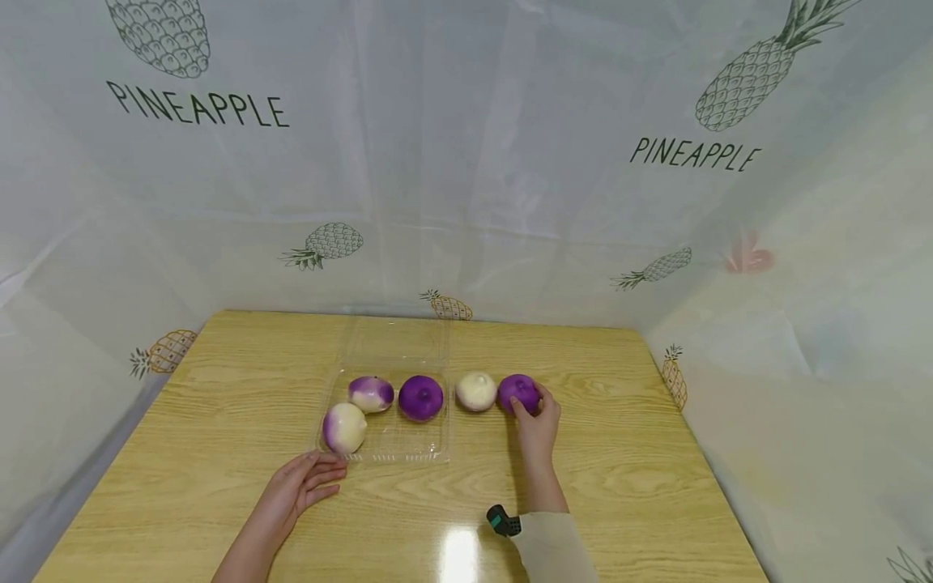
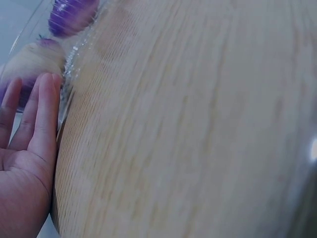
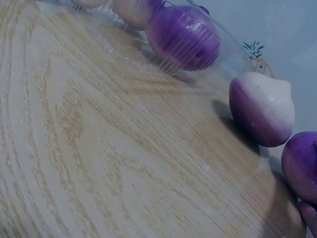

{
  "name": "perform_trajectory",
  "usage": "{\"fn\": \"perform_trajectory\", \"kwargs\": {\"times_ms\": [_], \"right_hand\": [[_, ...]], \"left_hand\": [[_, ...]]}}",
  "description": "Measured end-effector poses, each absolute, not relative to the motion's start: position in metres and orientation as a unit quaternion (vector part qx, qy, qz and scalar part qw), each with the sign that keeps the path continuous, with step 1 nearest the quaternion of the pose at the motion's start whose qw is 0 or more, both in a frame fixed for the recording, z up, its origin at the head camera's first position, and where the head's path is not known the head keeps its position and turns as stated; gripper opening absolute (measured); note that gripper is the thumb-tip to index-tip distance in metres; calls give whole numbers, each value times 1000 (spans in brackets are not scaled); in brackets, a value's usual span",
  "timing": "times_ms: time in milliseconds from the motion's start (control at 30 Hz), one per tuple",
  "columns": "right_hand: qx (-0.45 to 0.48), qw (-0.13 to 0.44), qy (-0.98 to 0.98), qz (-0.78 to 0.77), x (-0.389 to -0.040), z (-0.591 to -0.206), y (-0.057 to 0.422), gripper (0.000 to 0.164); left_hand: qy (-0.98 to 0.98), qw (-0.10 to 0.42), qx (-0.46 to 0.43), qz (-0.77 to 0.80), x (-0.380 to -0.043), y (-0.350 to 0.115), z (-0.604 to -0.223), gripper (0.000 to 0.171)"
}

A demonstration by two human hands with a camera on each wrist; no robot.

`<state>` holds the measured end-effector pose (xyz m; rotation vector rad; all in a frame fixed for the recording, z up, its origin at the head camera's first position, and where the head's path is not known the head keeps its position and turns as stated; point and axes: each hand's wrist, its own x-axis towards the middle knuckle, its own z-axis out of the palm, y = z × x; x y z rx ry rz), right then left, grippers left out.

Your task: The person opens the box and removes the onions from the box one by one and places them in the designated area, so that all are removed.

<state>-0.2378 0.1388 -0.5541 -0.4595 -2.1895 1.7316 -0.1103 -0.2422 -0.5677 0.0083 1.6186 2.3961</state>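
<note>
Five turnips (image 1: pixel 476 392), one clear box (image 1: pixel 394 438); right hand (image 1: pixel 537 425) grips a round purple turnip (image 1: pixel 517 389); left hand (image 1: pixel 300 483), fingers straight, beside the box.

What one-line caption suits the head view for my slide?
Left hand at a clear container holding three vegetables, right hand gripping a purple vegetable beside a pale one.

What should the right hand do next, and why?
Perhaps lift the purple turnip that the right hand grips into the clear plastic clamshell: its lid is open, three turnips lie inside, and its front right corner has room.
</note>
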Motion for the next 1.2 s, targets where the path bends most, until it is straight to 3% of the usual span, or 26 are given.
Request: {"fn": "perform_trajectory", "kwargs": {"times_ms": [1200], "right_hand": [[-170, 147, -762, 608, -240, -562, 142, 50]], "left_hand": [[541, 119, 9, 832, -110, -241, -568, 39]]}}
